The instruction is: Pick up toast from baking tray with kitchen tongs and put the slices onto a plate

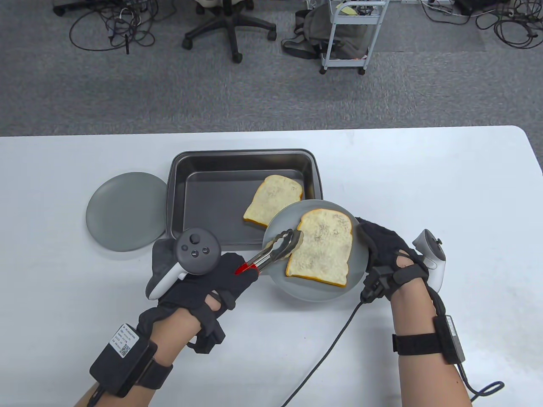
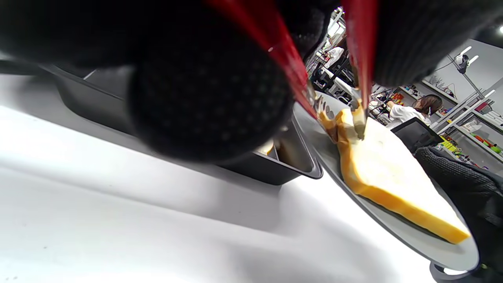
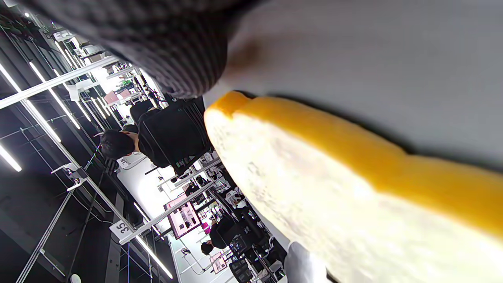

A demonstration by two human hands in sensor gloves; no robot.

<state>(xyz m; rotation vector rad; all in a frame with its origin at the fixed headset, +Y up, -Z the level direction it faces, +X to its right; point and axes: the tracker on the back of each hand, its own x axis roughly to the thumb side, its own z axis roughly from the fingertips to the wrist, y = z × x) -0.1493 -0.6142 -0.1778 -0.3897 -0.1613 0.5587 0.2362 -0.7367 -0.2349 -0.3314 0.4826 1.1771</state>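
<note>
My left hand (image 1: 212, 275) grips red-handled metal tongs (image 1: 275, 250), whose tips clamp the left edge of a toast slice (image 1: 322, 250). That slice lies on a grey plate (image 1: 280, 220), which my right hand (image 1: 386, 254) holds by its right rim, tilted over the front right corner of the dark baking tray (image 1: 203, 169). A second toast slice (image 1: 273, 199) lies in the tray, partly under the plate's edge. In the left wrist view the tongs (image 2: 359, 59) pinch the toast (image 2: 389, 177) on the plate (image 2: 444, 247). In the right wrist view, toast (image 3: 353, 188) and plate (image 3: 393, 59) fill the frame.
A second grey plate (image 1: 126, 211) lies flat on the white table (image 1: 424, 169), left of the tray. A black cable (image 1: 335, 343) runs across the table from my right glove. Beyond the table's far edge are an office chair (image 1: 225, 25) and a cart (image 1: 352, 34).
</note>
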